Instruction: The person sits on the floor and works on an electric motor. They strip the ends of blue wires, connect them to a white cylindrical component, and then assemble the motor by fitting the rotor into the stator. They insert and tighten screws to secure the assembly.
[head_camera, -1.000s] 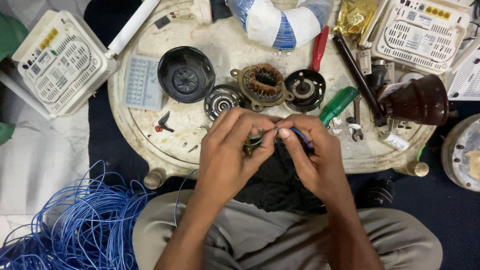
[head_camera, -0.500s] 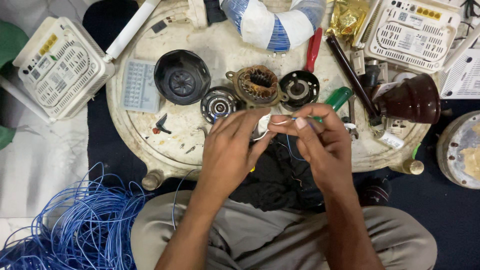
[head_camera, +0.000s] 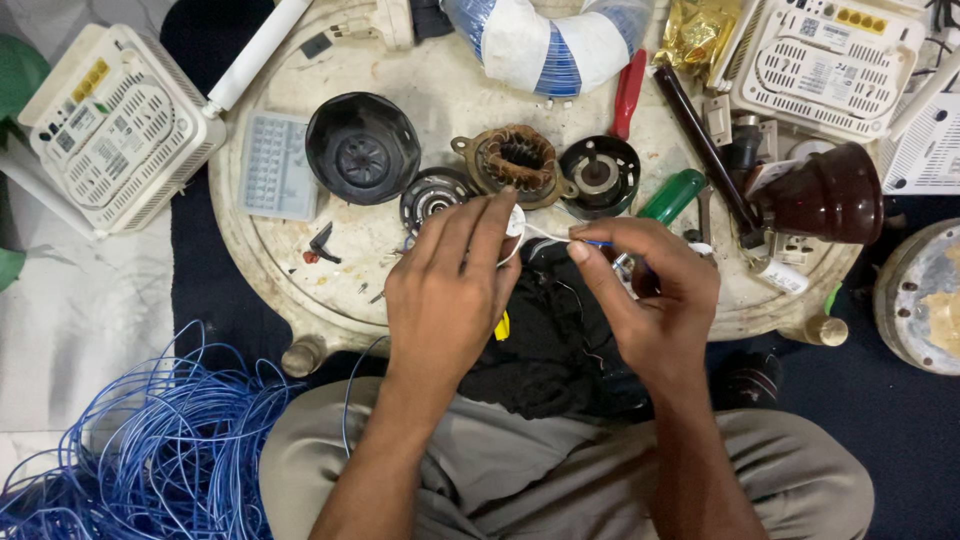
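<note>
Left hand: my left hand (head_camera: 452, 285) closes around a small white piece (head_camera: 515, 220), fingers curled over it so most of it is hidden.
Right hand: my right hand (head_camera: 650, 290) pinches a thin wire (head_camera: 560, 236) between thumb and forefinger, held taut toward the white piece, seemingly to keep it straight.
Wire: it runs between both hands, just above my lap.
Beyond my fingers: a copper-wound motor core (head_camera: 518, 160), a black round housing (head_camera: 362, 148) and a black cap with a shaft (head_camera: 598, 175) lie side by side on the round worn tray (head_camera: 300, 270), within easy reach.
Beside my right hand: a green-handled screwdriver (head_camera: 672, 195).
Left of my knee: a heap of blue cable (head_camera: 130, 450).
</note>
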